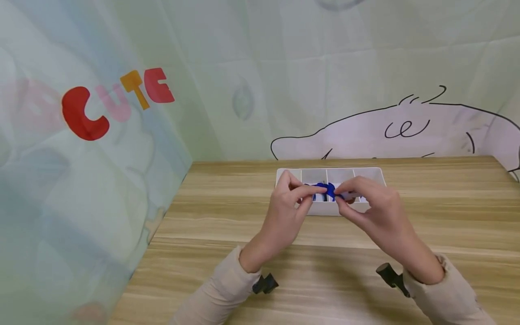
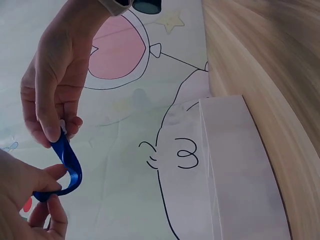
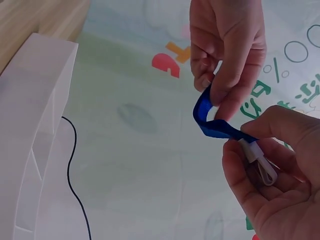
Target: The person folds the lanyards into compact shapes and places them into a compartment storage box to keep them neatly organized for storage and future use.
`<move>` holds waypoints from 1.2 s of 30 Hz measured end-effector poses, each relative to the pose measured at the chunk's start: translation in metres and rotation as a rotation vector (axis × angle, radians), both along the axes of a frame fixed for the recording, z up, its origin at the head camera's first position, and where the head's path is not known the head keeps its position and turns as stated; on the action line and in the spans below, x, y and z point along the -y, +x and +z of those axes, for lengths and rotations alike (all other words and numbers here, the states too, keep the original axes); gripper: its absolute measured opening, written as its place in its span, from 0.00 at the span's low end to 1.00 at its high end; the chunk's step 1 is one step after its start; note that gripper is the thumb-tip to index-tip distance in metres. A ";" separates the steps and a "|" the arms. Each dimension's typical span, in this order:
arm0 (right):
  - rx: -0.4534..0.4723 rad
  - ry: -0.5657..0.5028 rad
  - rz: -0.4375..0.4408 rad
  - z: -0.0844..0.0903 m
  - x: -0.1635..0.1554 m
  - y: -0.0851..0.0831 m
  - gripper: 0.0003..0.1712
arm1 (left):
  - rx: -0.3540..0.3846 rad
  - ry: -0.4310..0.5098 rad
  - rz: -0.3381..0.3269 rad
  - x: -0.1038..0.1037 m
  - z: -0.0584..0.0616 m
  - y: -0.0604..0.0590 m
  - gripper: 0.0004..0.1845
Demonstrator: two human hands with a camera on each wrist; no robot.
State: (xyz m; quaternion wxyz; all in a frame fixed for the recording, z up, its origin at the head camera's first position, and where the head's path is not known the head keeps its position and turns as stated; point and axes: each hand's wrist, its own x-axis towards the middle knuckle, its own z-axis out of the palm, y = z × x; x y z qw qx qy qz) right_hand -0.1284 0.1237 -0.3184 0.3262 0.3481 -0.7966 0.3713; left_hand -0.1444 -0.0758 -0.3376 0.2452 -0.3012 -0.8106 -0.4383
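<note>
A blue strap [image 1: 331,189] stretches between both hands above a white divided box. My left hand [image 1: 286,205] pinches one end between thumb and fingers. The other end is pinched by my right hand [image 1: 378,205], which also holds a narrow white loop [image 3: 265,170] against its palm. In the right wrist view the strap [image 3: 202,112] bends in a curve between the two sets of fingertips. The left wrist view shows the same bend, with a bit of white at the right hand's fingertips.
The white box [image 1: 292,209] stands near the back of the wooden table [image 1: 227,216], split by thin dividers; something blue and white shows in one compartment behind the hands. A printed curtain [image 1: 252,81] hangs behind and at the left. Dark camera mounts [image 1: 266,283] sit at both wrists.
</note>
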 end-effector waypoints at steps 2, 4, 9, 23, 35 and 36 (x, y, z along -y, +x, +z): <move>0.001 -0.004 0.002 0.000 0.001 0.000 0.20 | -0.041 0.005 0.004 -0.001 0.001 0.002 0.10; 0.001 -0.009 0.006 0.000 0.002 -0.001 0.20 | -0.077 0.019 -0.002 -0.002 0.001 0.003 0.08; -0.001 -0.026 0.015 0.000 0.004 -0.002 0.20 | -0.093 0.090 -0.057 -0.003 0.004 0.004 0.07; -0.006 -0.149 0.081 -0.004 0.008 -0.003 0.20 | 0.054 0.281 -0.183 -0.002 0.006 0.004 0.10; 0.094 -0.285 0.165 0.000 0.010 0.000 0.19 | 0.200 0.436 -0.293 -0.002 0.009 0.006 0.10; 0.090 -0.298 0.175 0.000 0.011 0.000 0.19 | 0.203 0.444 -0.294 -0.002 0.010 0.006 0.10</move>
